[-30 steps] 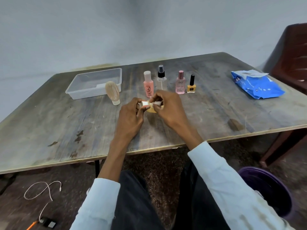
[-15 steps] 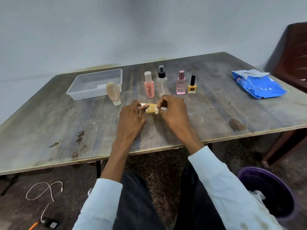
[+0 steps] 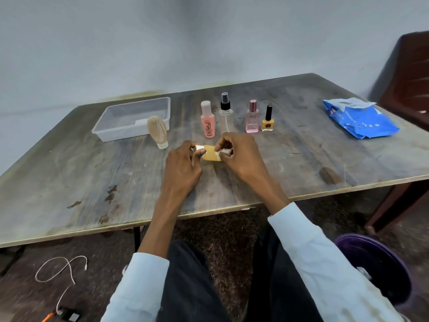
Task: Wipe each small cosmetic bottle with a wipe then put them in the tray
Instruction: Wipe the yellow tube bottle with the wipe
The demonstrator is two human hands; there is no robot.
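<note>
A small yellow bottle [image 3: 210, 155] lies sideways between my hands over the table's middle. My left hand [image 3: 183, 166] pinches its cap end. My right hand [image 3: 241, 156] pinches a crumpled white wipe [image 3: 226, 151] against the bottle's other end. Behind stand a pink bottle [image 3: 207, 120], a clear spray bottle [image 3: 225, 113], a pink perfume bottle [image 3: 252, 117] and a yellow nail polish [image 3: 268, 120]. A beige bottle [image 3: 159, 132] stands cap down beside the clear plastic tray [image 3: 111, 131] at the back left.
A blue wipes pack [image 3: 359, 118] lies at the table's right. A dark red chair [image 3: 408, 89] stands past the right edge, a purple bin [image 3: 376, 263] on the floor below right. A white cable [image 3: 62, 270] lies on the floor at left.
Both hands lowered slightly toward the table with the yellow bottle. The right hand with the wipe slid from the bottle's middle to its right end, baring more of the yellow body.
</note>
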